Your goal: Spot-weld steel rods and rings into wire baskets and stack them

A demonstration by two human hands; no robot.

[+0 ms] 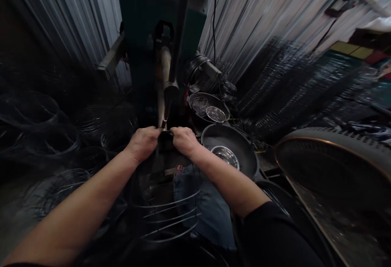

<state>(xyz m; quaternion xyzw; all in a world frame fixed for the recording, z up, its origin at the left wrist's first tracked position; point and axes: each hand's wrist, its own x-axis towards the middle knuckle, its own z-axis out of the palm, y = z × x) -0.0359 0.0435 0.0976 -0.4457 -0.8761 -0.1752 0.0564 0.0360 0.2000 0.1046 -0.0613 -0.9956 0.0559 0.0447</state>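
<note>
Both fists are closed at the tip of an upright electrode rod [166, 95] on a dark green machine. My left hand [145, 142] grips one side of a wire frame, just left of the tip. On the tip's right, my right hand [185, 140] grips the other side. A short dark stretch of wire shows between the hands, touching or very near the tip. Several curved wires [171, 214] of the frame spread below, over my lap. Shadow hides how these wires run up to the hands.
At right stand a dark pan [210, 130] with a shiny metal bowl [226, 157] and a smaller pan [195, 114] behind it. A large round fan-like guard [332, 165] is further right. Wire rings [70, 177] lie left. Black-wrapped stacks [290, 79] lean by the corrugated wall.
</note>
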